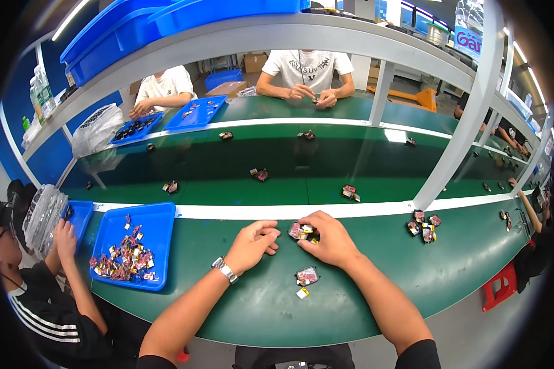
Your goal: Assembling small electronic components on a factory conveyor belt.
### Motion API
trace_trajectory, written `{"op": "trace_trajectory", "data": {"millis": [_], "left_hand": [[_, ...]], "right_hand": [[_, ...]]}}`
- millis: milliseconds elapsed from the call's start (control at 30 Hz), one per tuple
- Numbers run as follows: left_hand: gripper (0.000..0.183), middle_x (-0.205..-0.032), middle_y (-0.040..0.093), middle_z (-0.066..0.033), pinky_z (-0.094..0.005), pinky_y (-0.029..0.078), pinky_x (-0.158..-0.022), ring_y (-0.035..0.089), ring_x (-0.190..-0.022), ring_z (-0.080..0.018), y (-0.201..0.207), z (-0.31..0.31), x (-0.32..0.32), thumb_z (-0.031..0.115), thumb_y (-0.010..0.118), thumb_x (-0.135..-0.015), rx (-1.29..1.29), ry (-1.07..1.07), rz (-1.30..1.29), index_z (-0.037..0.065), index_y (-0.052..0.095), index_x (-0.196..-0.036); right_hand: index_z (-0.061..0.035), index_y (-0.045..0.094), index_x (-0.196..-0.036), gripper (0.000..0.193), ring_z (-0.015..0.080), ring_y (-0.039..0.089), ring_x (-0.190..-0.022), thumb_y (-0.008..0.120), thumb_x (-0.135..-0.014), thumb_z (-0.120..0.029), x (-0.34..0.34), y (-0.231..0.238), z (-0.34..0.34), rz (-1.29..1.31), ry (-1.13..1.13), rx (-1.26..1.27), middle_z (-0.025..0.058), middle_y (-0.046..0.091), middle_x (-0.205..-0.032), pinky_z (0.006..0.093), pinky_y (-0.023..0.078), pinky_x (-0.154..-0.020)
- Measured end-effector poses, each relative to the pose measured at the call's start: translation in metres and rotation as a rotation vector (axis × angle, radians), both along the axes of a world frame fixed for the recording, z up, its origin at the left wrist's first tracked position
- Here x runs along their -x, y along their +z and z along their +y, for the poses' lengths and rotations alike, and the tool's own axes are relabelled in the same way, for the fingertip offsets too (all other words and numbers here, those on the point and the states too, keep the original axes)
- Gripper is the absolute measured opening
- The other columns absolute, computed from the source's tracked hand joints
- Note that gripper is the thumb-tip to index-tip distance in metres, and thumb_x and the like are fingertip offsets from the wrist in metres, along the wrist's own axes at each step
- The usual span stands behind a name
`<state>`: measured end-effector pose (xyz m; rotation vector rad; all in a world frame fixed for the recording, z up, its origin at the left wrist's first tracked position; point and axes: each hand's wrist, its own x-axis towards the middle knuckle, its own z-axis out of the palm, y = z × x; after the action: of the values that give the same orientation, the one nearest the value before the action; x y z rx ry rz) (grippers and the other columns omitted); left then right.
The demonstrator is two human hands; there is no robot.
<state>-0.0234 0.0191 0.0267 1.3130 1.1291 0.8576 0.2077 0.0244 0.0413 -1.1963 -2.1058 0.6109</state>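
Note:
My right hand (pixel 332 241) grips a small electronic unit (pixel 301 231) with a reddish part, a dark edge and a white-and-yellow block, resting at the table surface. Just left of it, my left hand (pixel 252 246), with a metal watch on its wrist, is loosely curled; nothing shows between its fingers. Nearer to me lies another unit (pixel 307 275) with a clear-looking face, a white-and-yellow block (pixel 303 293) beside it. Farther right sits a cluster of several similar units (pixel 426 229). A blue tray (pixel 166 246) on the left holds a pile of small red, white and yellow parts.
Beyond a white rail (pixel 264 212) runs a green conveyor belt (pixel 301 178) carrying scattered units. A grey shelf post (pixel 452 129) rises at the right, under an overhead shelf with blue bins (pixel 117 31). Co-workers sit opposite, at my left and far right; a red stool (pixel 500 286) stands right.

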Motion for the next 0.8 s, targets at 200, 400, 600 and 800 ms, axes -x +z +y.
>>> {"op": "trace_trajectory", "data": {"millis": [200,400,600,800], "left_hand": [[0.044,-0.123,0.059,-0.0157,-0.034,0.056,-0.091,0.066,-0.104,-0.022,0.008,-0.004,-0.015,0.014,0.052,-0.101,0.161,-0.086,-0.386,-0.004,0.041,-0.139],[0.041,-0.119,0.062,-0.0141,-0.0396,0.056,-0.093,0.065,-0.106,-0.0237,-0.001,-0.008,-0.015,0.014,0.055,-0.099,0.141,0.031,-0.558,-0.003,0.045,-0.136],[0.04,-0.117,0.063,-0.0114,-0.0365,0.057,-0.089,0.065,-0.102,-0.0203,0.0,-0.01,-0.014,0.014,0.057,-0.098,0.096,-0.011,-0.552,-0.003,0.049,-0.134],[0.036,-0.119,0.063,-0.0127,-0.0324,0.058,-0.087,0.063,-0.106,-0.0173,0.0,-0.015,-0.015,0.012,0.054,-0.1,0.116,-0.031,-0.489,-0.003,0.051,-0.133]], "right_hand": [[-0.0037,0.063,-0.108,0.033,0.0243,0.066,-0.09,0.074,-0.078,-0.007,0.016,0.002,-0.013,0.225,0.039,-0.139,0.0097,0.062,-0.108,0.0341,0.056,-0.076],[-0.0011,0.064,-0.102,0.024,0.0206,0.069,-0.079,0.074,-0.08,-0.004,0.023,-0.005,-0.014,0.309,0.034,-0.115,0.0094,0.063,-0.105,0.03,0.058,-0.068],[-0.0033,0.066,-0.098,0.02,0.0242,0.067,-0.081,0.071,-0.078,-0.001,0.018,0.002,-0.013,0.19,0.028,-0.275,0.0088,0.063,-0.1,0.033,0.057,-0.068],[-0.0069,0.067,-0.094,0.023,0.0225,0.062,-0.08,0.073,-0.072,-0.002,0.023,0.008,-0.016,0.023,0.05,-0.507,0.005,0.062,-0.097,0.0327,0.053,-0.067]]}}
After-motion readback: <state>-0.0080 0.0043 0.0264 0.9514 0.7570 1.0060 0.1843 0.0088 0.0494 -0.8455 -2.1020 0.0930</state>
